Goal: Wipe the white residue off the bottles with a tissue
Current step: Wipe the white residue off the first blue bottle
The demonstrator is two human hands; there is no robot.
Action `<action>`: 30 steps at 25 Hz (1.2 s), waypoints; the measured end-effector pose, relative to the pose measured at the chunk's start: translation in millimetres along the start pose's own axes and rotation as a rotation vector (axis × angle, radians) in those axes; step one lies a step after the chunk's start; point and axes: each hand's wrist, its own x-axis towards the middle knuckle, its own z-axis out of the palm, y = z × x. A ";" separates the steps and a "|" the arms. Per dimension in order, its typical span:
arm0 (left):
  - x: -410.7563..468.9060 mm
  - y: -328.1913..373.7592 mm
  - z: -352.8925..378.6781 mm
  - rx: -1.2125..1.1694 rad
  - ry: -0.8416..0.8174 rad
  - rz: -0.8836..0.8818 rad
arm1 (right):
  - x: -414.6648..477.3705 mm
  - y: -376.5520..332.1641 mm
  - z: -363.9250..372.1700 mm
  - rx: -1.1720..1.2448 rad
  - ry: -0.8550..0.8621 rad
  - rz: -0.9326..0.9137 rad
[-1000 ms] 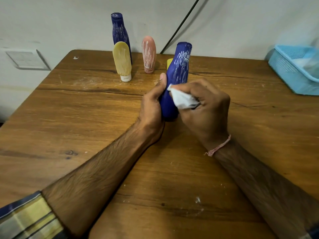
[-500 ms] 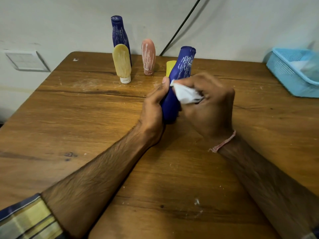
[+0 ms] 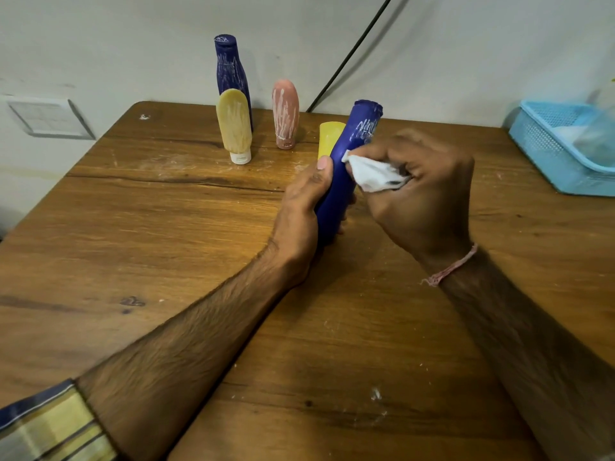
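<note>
yellow bottle (image 3: 329, 138) mostly hidden behind held blue bottle (image 3: 336, 194); basket (image 3: 545, 154) cut off.

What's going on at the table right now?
A person is wiping a dark blue bottle, tilted over the wooden table. The left hand grips its lower body; the right hand presses a crumpled tissue against its middle. White streaks remain near its top; lower down looks clean. Behind stand a tall blue bottle, a cream bottle and a pink bottle, all streaked, and a yellow bottle mostly hidden.
</note>
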 end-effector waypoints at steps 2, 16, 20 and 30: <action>-1.6 1.4 0.9 0.046 -0.003 0.011 | 3.1 0.3 -1.5 -0.024 0.049 0.047; -8.6 10.7 4.5 0.117 -0.006 -0.023 | 13.0 6.6 -11.0 -0.084 0.011 0.026; -8.4 11.3 3.8 0.092 -0.008 -0.036 | 14.1 9.0 -15.7 -0.058 -0.069 -0.015; -10.0 16.0 3.7 0.096 0.003 -0.117 | 16.7 15.4 -18.8 -0.088 -0.048 0.045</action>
